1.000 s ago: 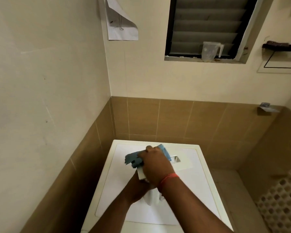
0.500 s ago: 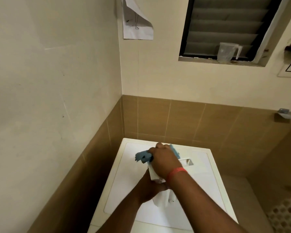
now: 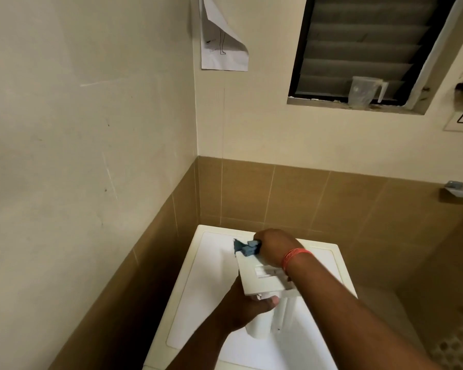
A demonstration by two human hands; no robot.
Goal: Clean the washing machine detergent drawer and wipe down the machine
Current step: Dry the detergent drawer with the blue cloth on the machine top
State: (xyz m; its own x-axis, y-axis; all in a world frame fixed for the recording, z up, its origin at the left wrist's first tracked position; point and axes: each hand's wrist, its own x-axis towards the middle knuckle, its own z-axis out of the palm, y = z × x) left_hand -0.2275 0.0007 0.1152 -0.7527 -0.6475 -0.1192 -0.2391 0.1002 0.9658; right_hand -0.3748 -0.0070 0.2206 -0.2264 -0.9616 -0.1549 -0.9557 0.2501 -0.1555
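Drawer-cleaning is the step I judge to be in hand: from my remote seat I see both hands working 1 white detergent drawer [image 3: 262, 276], which is out of its slot and held up above the washing machine top [image 3: 206, 289].

My left hand [image 3: 247, 307] is wrapped closed around the drawer's near end from underneath, thumb across the near edge, so the drawer is fully carried by that grip. 2 white tube-like parts hang from the drawer just below and to the right of that hand.

My right hand [image 3: 274, 248] is curled shut on a blue cloth [image 3: 245, 248], bunched tight, with a scrap poking out to the hand's left. Cloth and knuckles press on the far end of the drawer, right at its upper edge. A red thread band sits on that wrist.

How clean the compartments are I cannot tell; the arm covers part of them.

Next, I think, the cloth must be drawn back toward the left hand along the drawer's face and into its recesses, with the left grip kept firm so the drawer does not twist. Wiping the machine itself looks not yet begun.
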